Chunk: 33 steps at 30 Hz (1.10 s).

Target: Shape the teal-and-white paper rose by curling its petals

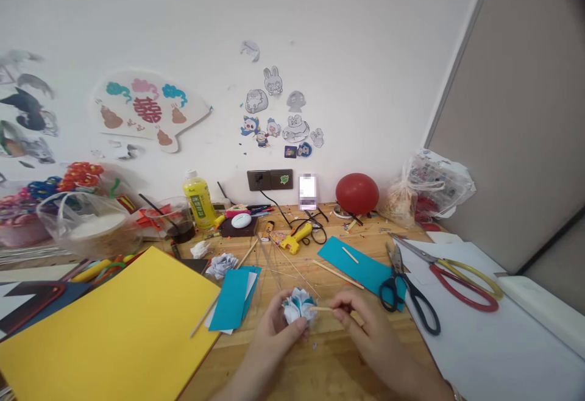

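A white and teal paper flower (298, 309) is held above the wooden table by my left hand (276, 326), whose fingers and thumb curl round it from the left and below. My right hand (361, 322) pinches a thin wooden stick (322, 309); its left tip meets the right side of the flower's petals. Beyond my hands lies another pale wooden stick (339, 274). Left of the flower are folded teal paper pieces (228, 299) and a second, greyish-white paper flower (222, 264) on a stick. A yellow glue gun (296, 239) rests farther back.
Black-handled scissors (409, 291) lie partly on a teal paper strip (351, 261) to the right, near larger scissors with red and yellow handles (466, 280). Large yellow paper (123, 322) covers the left side. Along the wall stand a yellow bottle (200, 200) and a red balloon (357, 192).
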Motion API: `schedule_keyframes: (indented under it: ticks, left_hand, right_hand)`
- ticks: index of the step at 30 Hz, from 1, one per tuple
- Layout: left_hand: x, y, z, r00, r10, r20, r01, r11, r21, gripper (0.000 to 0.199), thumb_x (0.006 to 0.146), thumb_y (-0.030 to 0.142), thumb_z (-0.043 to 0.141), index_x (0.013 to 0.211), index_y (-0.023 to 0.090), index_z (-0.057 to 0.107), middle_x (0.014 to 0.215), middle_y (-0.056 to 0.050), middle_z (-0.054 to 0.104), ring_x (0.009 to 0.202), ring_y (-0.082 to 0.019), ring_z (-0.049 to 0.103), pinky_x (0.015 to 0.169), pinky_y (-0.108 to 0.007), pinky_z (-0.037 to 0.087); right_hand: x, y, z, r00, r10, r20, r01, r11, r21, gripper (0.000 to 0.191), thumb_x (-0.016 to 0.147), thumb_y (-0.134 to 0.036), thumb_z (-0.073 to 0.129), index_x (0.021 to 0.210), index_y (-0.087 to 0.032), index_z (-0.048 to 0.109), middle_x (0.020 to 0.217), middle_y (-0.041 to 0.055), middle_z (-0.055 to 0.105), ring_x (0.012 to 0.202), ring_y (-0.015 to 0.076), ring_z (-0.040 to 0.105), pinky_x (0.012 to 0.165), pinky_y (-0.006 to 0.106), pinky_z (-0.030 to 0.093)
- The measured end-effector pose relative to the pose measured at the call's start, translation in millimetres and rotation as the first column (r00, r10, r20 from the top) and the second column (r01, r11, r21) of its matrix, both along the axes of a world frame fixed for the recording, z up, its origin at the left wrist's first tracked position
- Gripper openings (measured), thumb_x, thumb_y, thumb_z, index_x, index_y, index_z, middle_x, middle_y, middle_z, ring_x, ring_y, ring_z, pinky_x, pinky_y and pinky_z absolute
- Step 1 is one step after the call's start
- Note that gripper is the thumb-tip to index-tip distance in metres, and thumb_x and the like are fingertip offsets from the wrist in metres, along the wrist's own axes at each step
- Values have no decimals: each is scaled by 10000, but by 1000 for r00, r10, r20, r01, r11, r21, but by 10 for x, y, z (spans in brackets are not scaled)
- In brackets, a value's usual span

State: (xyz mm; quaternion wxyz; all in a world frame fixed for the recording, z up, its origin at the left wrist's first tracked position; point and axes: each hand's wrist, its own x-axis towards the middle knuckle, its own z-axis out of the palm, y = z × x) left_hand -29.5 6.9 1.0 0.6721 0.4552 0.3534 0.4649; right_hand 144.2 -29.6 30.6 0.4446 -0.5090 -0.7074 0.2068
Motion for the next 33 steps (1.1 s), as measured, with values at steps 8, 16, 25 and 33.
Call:
schedule_keyframes:
  ticks: [8,16,25,33]
  left_hand:
    - [-12,-21,-42,991,-132,20,132,991,-18,447,638,403,703,997,208,521,727,14,604,589,-136,540,569,-261,419]
    - [-12,-115,166,984,-109,142,130,979,-155,262,690,330,636,917,223,558,838,-13,610,673,-142,566,657,-291,443]
    - [-18,-95,136,997,-71,-42,69,996,-48,506,577,211,701,1026,232,468,772,12,606,688,-154,567,640,-266,437]
    - [-19,-117,161,931,73,-358,12,973,230,405,550,122,663,918,208,516,895,-20,578,771,-181,567,663,-258,453]
  right_hand:
    - [-54,-17,-49,990,132,56,-134,990,45,205,888,-218,419,964,-237,608,879,37,637,840,181,576,743,280,434]
    - [-90,-17,-55,984,132,-118,-135,991,-20,188,869,-171,370,823,-209,548,799,15,549,776,156,540,707,252,418]
    - [-105,-6,-61,992,14,-122,-26,995,-101,214,745,-213,406,536,-199,364,568,-35,378,561,131,412,528,238,296]
    - [-173,91,-143,912,-75,-402,-109,903,-416,91,530,-138,403,586,-198,441,511,-73,343,442,90,362,413,190,284]
